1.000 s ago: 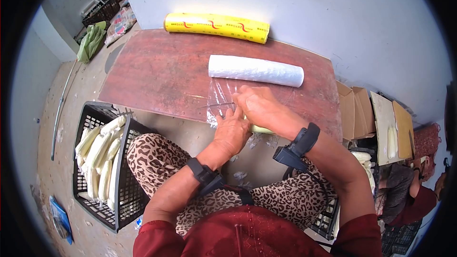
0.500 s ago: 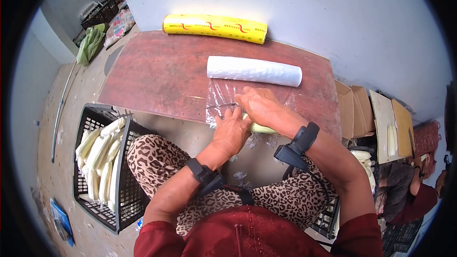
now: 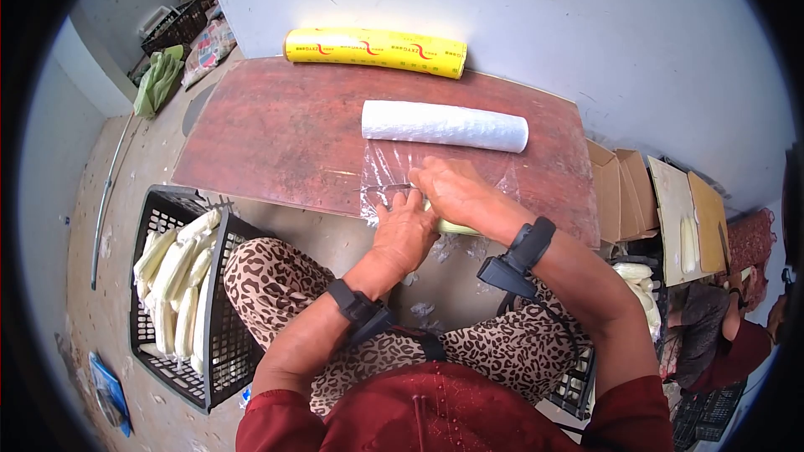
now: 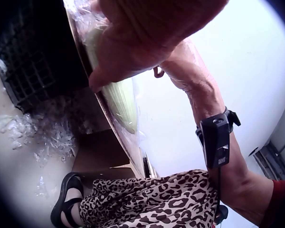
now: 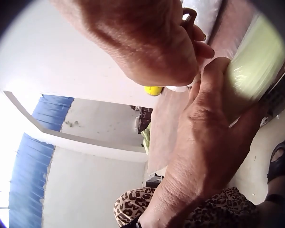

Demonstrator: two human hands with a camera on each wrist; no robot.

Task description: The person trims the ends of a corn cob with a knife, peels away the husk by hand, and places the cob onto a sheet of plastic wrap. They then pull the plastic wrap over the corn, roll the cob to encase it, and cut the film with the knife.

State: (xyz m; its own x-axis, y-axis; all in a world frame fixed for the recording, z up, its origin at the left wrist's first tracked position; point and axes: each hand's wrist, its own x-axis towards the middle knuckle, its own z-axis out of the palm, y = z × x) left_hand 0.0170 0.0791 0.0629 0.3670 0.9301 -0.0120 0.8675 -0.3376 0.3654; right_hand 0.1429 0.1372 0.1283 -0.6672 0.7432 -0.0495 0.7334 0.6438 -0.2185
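Observation:
A pale green ear of corn (image 3: 453, 227) lies at the table's front edge, mostly hidden under the hands in the head view. My left hand (image 3: 402, 230) grips it, thumb on one side and fingers over the other, as the right wrist view shows. My right hand (image 3: 461, 188) holds scissors, whose dark loop handle (image 5: 190, 15) shows by its fingers. Their thin blade (image 3: 381, 188) points left across clear plastic film (image 3: 387, 163). That film runs from a white roll (image 3: 444, 125) on the table down to the ear.
A yellow printed roll (image 3: 373, 52) lies at the table's back, against the wall. To the left, a black crate (image 3: 222, 351) holds several wrapped ears. Cardboard boxes (image 3: 624, 192) and another person (image 3: 729, 351) are at the right. Film scraps (image 4: 47, 128) litter the floor.
The head view has shifted slightly, so the table and rolls sit a little lower and further left. Both hands keep nearly the same place, with the right hand and blade moving only slightly.

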